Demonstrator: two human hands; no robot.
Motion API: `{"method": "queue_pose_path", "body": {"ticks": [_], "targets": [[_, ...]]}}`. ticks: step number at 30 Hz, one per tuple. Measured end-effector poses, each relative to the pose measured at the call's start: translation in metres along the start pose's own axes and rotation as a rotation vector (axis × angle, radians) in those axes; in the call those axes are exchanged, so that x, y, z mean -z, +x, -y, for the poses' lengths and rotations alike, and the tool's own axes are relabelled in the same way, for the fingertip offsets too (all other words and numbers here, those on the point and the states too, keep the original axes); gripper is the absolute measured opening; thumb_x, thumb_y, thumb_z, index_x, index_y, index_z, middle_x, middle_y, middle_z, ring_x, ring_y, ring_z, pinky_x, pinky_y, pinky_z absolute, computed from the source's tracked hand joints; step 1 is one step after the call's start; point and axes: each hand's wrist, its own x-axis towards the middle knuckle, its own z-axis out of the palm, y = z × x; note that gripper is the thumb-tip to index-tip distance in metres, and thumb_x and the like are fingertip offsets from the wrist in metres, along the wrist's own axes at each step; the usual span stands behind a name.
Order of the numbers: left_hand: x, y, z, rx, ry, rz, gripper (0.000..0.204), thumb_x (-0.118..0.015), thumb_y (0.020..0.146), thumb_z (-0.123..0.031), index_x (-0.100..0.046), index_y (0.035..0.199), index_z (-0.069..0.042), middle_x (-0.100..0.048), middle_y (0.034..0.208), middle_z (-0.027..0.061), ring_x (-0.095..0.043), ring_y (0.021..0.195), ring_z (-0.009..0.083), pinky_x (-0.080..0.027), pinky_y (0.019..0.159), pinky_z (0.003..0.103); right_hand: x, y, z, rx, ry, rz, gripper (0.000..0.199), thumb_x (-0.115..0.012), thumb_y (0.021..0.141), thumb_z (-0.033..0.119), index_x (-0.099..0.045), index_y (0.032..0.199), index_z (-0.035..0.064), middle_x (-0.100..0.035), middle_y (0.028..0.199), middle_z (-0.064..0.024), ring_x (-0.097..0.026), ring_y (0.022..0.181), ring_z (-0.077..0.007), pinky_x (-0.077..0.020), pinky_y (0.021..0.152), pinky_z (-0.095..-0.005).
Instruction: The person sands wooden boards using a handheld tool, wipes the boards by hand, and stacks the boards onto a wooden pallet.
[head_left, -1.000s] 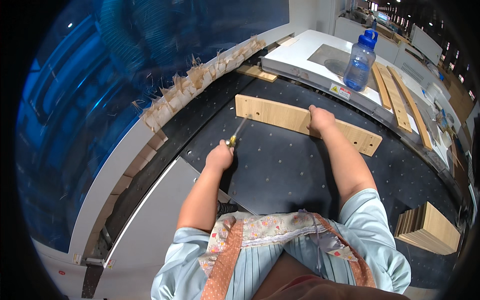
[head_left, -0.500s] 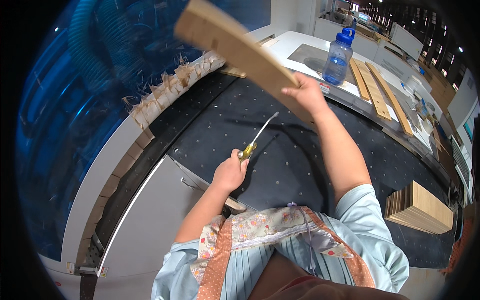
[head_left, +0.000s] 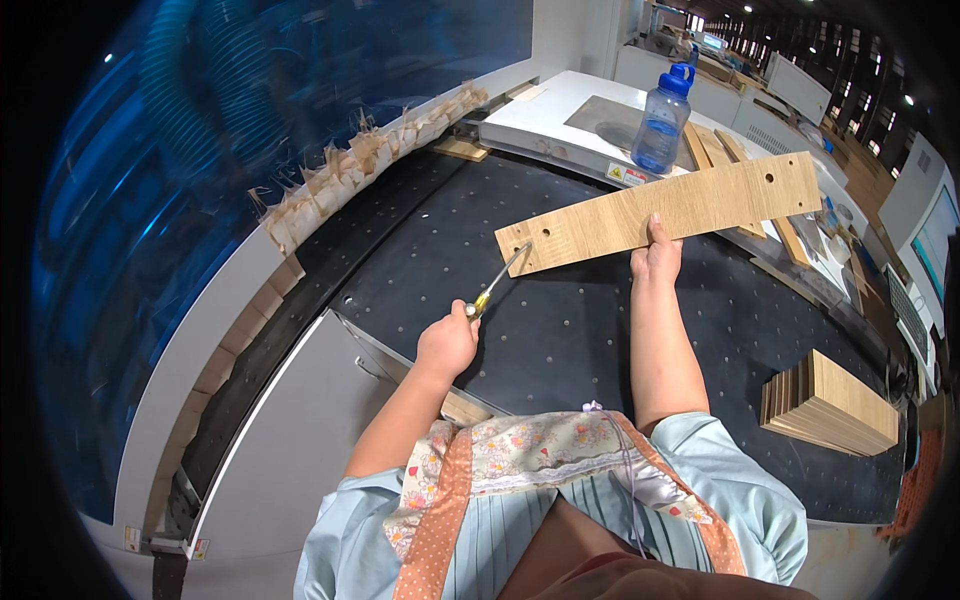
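My right hand (head_left: 658, 258) is closed on a long wood-grain board (head_left: 690, 205), gripping its near edge with the thumb on top. The board is held tilted above the black table, its broad face up, with drilled holes near both ends. In my left hand (head_left: 446, 347) is an air blow gun (head_left: 482, 300) with a yellowish body and a thin metal nozzle. That nozzle's tip reaches the holes at the board's left end; whether it touches cannot be made out.
A black dotted table (head_left: 430, 260) lies below. To the right stands a stack of boards (head_left: 832, 402). At the back, a blue-capped water bottle (head_left: 660, 125) stands on a white surface near loose strips (head_left: 790, 242). Tattered flaps (head_left: 365, 165) edge the blue-windowed machine (head_left: 270, 90) at left.
The board has swung from the upper left down to the right, and its holed face now shows. The blow gun's nozzle is now at the board's left end; my left hand has barely moved.
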Motion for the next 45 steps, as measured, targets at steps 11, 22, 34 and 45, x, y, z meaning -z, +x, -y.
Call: {"method": "queue_pose_path", "body": {"ticks": [11, 22, 34, 45], "targets": [[0.010, 0.023, 0.004, 0.132, 0.034, 0.177, 0.030, -0.046, 0.089, -0.029, -0.043, 0.099, -0.001, -0.063, 0.079, 0.0195, -0.062, 0.076, 0.0359, -0.049, 0.067, 0.046, 0.010, 0.001, 0.000, 0.017, -0.103, -0.023, 0.045, -0.050, 0.082, -0.011, -0.040, 0.122, 0.0040, -0.050, 0.118, -0.0116, -0.053, 0.107, -0.0233, -0.0419, 0.094, -0.0348], [0.014, 0.020, 0.007, 0.137, -0.011, 0.183, 0.031, -0.046, 0.089, -0.029, -0.043, 0.102, -0.001, -0.063, 0.083, 0.0205, -0.061, 0.080, 0.0370, -0.048, 0.070, 0.046, 0.004, -0.005, 0.004, 0.033, -0.063, 0.051, 0.045, -0.052, 0.080, -0.012, -0.041, 0.120, 0.0045, -0.051, 0.116, -0.0098, -0.052, 0.106, -0.0212, -0.0398, 0.093, -0.0326], [0.005, 0.007, 0.019, 0.096, 0.011, 0.157, 0.030, -0.048, 0.088, -0.027, -0.043, 0.101, 0.000, -0.062, 0.078, 0.0214, -0.061, 0.075, 0.0392, -0.048, 0.067, 0.048, 0.010, -0.002, 0.002, 0.045, -0.091, 0.046, 0.040, -0.052, 0.081, -0.011, -0.045, 0.117, 0.0033, -0.053, 0.114, -0.0104, -0.055, 0.103, -0.0215, -0.0428, 0.092, -0.0329], [0.023, 0.011, 0.011, 0.137, 0.058, 0.279, 0.033, -0.047, 0.089, -0.030, -0.044, 0.103, 0.000, -0.063, 0.086, 0.0214, -0.060, 0.083, 0.0377, -0.047, 0.073, 0.047, 0.010, -0.004, 0.003, 0.029, -0.060, 0.067, 0.047, -0.056, 0.079, -0.010, -0.042, 0.120, 0.0065, -0.052, 0.116, -0.0086, -0.053, 0.106, -0.0218, -0.0410, 0.094, -0.0329]]}}
